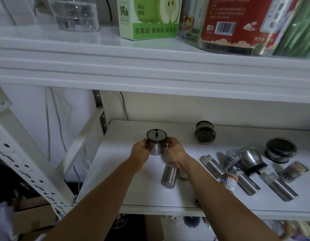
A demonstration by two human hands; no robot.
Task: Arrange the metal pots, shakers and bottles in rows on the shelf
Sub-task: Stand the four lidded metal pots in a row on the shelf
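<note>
In the head view, both hands meet just left of the frame's centre, clasped from either side around one round metal pot [156,145] with a dark lid and a small knob on top. The left hand [140,152] wraps the pot's left flank and the right hand [175,150] closes on its right flank; the pot stands upright at the back left part of the white shelf [126,185]. Whether its base touches the shelf or hangs just above it cannot be told.

Just below the right wrist, a steel shaker [169,176] lies on its side, with a small glass jar [183,176] partly hidden beside it under the forearm.

At the right of the frame the other pieces lie scattered: a tipped metal pot [250,160] with its dark lid facing lower right, a clear-topped bottle [231,159] leaning against it, a lying steel shaker [214,166] to its left, a small labelled bottle [229,182], and two more steel cylinders [247,185] [281,188] lying slantwise. A dark-lidded pot [280,151] stands farther right, a small jar [293,172] below it, and a glass jar with dark contents [205,133] sits near the back.

On the upper shelf, across the top of the frame, stand a green carton [148,18] and a red-labelled container [237,23].
</note>
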